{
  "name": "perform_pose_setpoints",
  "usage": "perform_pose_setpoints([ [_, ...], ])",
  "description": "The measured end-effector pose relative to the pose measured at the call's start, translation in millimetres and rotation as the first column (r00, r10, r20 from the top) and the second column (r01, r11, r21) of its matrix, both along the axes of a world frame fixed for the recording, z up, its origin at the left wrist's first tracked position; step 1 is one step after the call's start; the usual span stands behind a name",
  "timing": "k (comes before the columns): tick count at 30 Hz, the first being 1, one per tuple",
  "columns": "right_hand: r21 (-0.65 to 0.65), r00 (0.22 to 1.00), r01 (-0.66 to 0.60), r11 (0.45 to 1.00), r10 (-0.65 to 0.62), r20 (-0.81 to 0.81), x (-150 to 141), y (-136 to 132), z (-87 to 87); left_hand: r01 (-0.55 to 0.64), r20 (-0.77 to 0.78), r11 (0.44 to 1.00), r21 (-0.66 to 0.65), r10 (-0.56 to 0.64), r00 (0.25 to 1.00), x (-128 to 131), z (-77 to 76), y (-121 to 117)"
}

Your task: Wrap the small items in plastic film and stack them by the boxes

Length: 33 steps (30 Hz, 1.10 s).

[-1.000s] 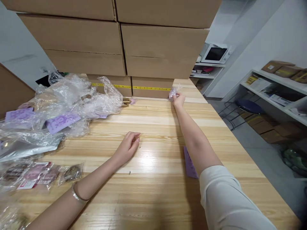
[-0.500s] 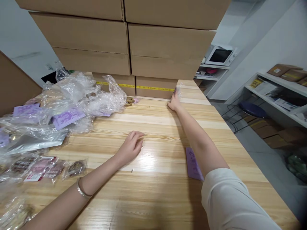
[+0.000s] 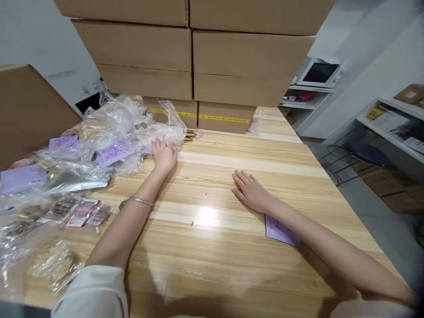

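Observation:
My left hand [image 3: 164, 155] reaches forward with its fingers apart, at the near edge of a heap of crumpled clear plastic wrap [image 3: 126, 119]. Whether the fingertips touch the plastic is hard to tell. Over the bare middle of the table, my right hand [image 3: 252, 192] is spread and holds nothing. A purple card or packet [image 3: 280, 230] lies partly beneath my right forearm. A small clear packet [image 3: 255, 124] rests by the right end of the lower cardboard box. Purple cards [image 3: 114, 152] lie on and around the plastic heap, above a silver pouch [image 3: 82, 176].
Stacked cardboard boxes [image 3: 142, 48] wall off the back of the wooden table [image 3: 212, 260]. Several small clear packets [image 3: 84, 212] lie at the left. Another carton [image 3: 29, 110] stands at far left. Beyond the table's right edge are shelves, a microwave [image 3: 319, 73] and a stool [image 3: 369, 153].
My right hand has let go of the clear packet by the box and drawn back toward me. My left hand has moved forward and left to the plastic heap. The view has shifted left.

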State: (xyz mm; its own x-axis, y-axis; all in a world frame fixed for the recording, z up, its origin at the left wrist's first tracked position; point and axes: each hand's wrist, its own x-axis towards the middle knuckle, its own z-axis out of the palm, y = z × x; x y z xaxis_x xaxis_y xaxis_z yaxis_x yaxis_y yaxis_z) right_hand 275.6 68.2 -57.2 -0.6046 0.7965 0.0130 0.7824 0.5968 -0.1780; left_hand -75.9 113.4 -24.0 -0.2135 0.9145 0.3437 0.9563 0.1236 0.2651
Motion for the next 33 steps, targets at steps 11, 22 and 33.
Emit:
perform_pose_setpoints([
  [11, 0.001, 0.973, 0.027, 1.0, -0.026, -0.228, -3.5, -12.0, -9.4, 0.366, 0.059, 0.901, 0.233, -0.389, 0.919, 71.0, 27.7, -35.4],
  [22, -0.532, 0.254, -0.162, 0.831, -0.486, -0.836, 1.1, 5.1, 17.0, 0.649, 0.486, 0.494, 0.579, -0.848, 0.212, 115.2, 64.8, -78.1],
  [33, -0.594, 0.295, 0.201, 0.779, -0.626, -0.722, 20.1, 12.4, 37.0, 0.461, -0.062, 0.872, 0.167, -0.457, 0.887, 76.6, 43.3, -46.3],
])
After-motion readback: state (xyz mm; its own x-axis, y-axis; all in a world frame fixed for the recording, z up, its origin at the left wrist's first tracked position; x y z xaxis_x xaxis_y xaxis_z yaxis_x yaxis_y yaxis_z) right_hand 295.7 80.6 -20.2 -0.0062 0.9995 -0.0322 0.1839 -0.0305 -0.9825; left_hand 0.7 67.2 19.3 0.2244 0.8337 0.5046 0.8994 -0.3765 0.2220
